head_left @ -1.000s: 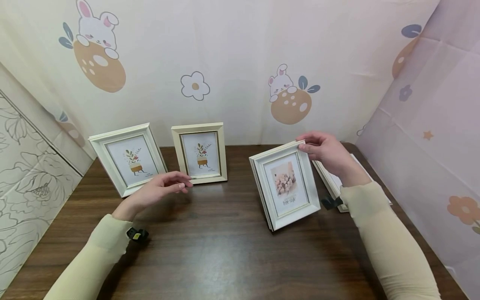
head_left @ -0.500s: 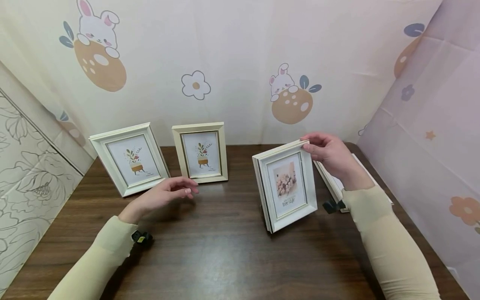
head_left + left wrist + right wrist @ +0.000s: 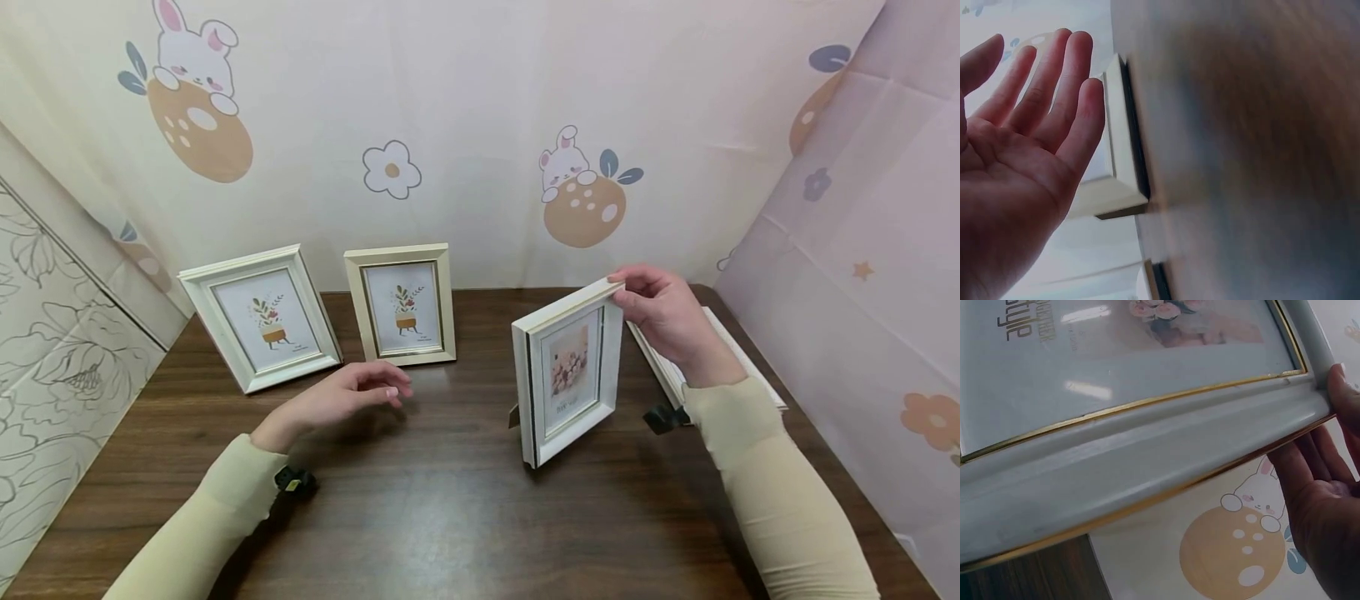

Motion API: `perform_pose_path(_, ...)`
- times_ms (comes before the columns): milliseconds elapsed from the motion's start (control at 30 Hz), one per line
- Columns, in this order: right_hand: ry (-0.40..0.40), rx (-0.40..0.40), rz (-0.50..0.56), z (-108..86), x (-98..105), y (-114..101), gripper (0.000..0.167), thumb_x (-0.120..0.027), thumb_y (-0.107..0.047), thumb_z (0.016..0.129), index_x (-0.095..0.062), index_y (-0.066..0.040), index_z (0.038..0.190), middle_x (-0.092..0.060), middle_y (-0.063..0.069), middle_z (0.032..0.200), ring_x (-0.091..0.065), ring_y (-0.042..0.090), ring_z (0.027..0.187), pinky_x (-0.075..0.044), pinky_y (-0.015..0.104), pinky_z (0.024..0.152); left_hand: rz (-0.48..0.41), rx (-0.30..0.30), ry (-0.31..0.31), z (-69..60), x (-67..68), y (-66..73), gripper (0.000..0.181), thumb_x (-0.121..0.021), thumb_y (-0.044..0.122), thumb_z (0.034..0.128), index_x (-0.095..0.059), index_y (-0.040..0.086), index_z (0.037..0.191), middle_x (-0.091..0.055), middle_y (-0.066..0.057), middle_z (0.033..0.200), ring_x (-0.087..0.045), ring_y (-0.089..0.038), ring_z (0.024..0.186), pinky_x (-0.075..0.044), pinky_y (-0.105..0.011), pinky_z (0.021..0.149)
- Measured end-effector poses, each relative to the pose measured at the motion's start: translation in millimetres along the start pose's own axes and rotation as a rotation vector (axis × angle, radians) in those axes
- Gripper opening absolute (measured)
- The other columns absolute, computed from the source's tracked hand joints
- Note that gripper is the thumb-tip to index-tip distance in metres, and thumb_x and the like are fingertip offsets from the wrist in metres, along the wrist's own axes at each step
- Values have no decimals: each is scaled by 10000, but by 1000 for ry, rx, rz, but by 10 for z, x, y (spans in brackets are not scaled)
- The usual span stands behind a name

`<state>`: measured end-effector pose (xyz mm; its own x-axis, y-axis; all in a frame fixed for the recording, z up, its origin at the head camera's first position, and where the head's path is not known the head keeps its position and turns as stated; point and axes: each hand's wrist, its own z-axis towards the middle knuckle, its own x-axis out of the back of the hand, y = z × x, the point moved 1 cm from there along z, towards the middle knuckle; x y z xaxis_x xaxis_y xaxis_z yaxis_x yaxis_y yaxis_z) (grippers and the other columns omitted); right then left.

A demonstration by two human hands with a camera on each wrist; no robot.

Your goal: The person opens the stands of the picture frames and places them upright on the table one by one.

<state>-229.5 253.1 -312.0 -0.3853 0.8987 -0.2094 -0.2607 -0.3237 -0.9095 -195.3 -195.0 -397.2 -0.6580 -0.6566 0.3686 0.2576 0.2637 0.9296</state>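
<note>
On the counter (image 3: 442,517) at two o'clock, the right hand (image 3: 663,323) pinches a picture frame (image 3: 572,375), turned more edge-on than before; the left hand (image 3: 336,402) hovers, fingers (image 3: 1071,87) apart.

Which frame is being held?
The white frame with the pink-flower picture: the right hand grips its upper right corner. The white plant-print frame and cream frame stand unheld at left; the partly hidden frame at far right lies down.

Free passage across the near tabletop (image 3: 450,525), with beige frame (image 3: 405,307) and flower-print frame (image 3: 568,375) as barriers behind.
</note>
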Motion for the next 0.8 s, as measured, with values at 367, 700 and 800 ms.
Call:
perform_pose_path(367,-118,82,160,-38,-21,49,134,-696,39,889,-746,-35,989,-717,84,1014,-658,156,919,-537,230,758,46,29,-130,139,-296,58,295,-573,184,1028,-606,28,1277,-692,-88,1171,-671,-256,1015,-497,-298,908)
perform_pose_path(700,-263,66,309,0,-70,78,126,-655,39,918,-725,8,1019,-715,136,1081,-662,201,989,-540,273,820,54,-11,-182,258,-541,200,285,-590,198,1020,-621,39,1255,-701,-68,1162,-678,-216,1015,-484,-293,920)
perform_pose_path(800,-295,54,374,7,-77,104,126,-656,28,919,-725,12,1023,-706,160,1089,-662,231,993,-553,294,826,62,-28,-176,260,-598,251,277,-602,204,1015,-632,50,1243,-707,-56,1154,-675,-183,1013,-490,-290,902)
